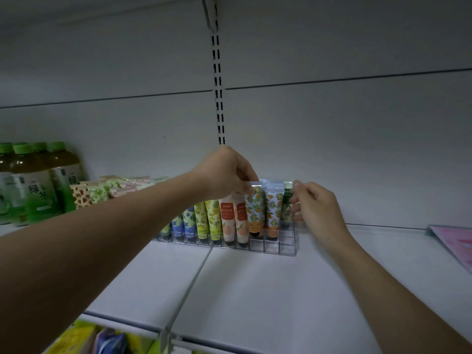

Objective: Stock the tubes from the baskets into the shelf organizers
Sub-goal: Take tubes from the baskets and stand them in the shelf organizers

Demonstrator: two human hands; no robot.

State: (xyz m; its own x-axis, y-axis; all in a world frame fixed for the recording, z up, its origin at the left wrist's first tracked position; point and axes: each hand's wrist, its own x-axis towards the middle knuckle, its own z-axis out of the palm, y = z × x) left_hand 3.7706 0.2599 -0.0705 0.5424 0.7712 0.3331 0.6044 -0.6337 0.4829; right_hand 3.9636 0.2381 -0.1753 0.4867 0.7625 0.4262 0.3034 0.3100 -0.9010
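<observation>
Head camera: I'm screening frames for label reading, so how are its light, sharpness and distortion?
Head view: dim, flat light; wide-angle bending bows the shelf lines; the right hand is slightly smeared at the green tube; the left hand pinches an orange-patterned tube; tube print is soft; the clear organizer shows faint glints.

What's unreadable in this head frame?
- Dark green tube: design and slot, hidden by right hand.
- Tubes behind left forearm: count hidden.
- Pink item: cut off by right edge.
- Packets: cut off at bottom, blurred.
</observation>
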